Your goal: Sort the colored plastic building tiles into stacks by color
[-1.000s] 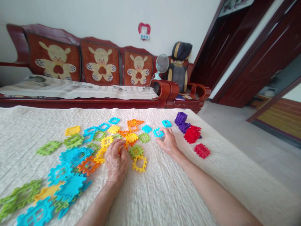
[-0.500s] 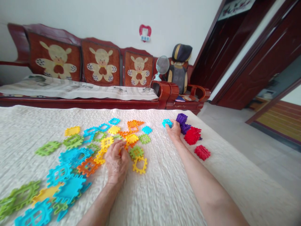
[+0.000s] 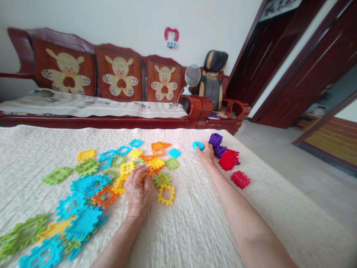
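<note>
- Pinching blue pieces (image 3: 197, 145) in a narrow grip, the right hand (image 3: 207, 154) rested beside purple pieces (image 3: 215, 139) on pale cloth (image 3: 192, 223).
- Left hand (image 3: 138, 190) lay loosely curled near yellow pieces (image 3: 126, 168); its hold could not be told.
- Light, level pressure seemed best for aligning edges.

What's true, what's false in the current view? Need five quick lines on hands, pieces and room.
1. The right hand is on a blue piece. True.
2. The left hand is at the purple pieces. False: it is next to a yellow piece.
3. The red pieces lie to the right of that yellow piece. True.
4. The fan stands on the near cloth among the pieces. False: it stands beyond the cloth, by the right end of the sofa.
5. Three cushions with an animal design lean on the sofa. True.
</note>
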Motion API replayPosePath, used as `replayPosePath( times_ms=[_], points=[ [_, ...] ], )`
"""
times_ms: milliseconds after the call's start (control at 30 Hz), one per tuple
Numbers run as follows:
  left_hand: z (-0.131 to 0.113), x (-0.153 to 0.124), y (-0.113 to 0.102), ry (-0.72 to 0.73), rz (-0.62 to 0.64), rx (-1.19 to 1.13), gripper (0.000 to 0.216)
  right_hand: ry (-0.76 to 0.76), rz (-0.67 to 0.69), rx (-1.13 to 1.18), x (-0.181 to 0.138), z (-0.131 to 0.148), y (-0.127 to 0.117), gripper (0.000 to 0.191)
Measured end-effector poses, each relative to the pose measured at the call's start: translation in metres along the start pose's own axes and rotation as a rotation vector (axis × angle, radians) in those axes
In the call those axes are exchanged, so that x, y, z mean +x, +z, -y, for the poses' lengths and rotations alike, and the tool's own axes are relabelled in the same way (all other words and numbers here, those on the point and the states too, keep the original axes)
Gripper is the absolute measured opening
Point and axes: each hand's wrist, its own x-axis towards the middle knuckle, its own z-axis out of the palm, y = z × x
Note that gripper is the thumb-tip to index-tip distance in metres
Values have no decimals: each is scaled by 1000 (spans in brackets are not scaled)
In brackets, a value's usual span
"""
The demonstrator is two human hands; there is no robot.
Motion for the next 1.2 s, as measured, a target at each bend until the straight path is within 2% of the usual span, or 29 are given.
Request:
replayPosePath(
  times_ms=[267,367,533,700,967,1200],
  points=[
    [0,-1,-1,-6,8,-7,21,4,-4,11,-1,0,1,29],
    [0,-1,-1,-13,12,-3,21,-7,-15,18,-2,0,2,34],
    [1,-1,-1,-15,19,-3,22,-82,-96,39,-3,-2,0,36],
    [2,-1,1,18,-18,15,22,-258,-179,89,-3,-4,-2,32],
    [-2,-3,5,65,-106,7,27,-690,-203,0,-13,11,3,27],
    [-8,12,-13,91,-114,100,31,-794,-240,-102,-10,4,4,22]
  ],
)
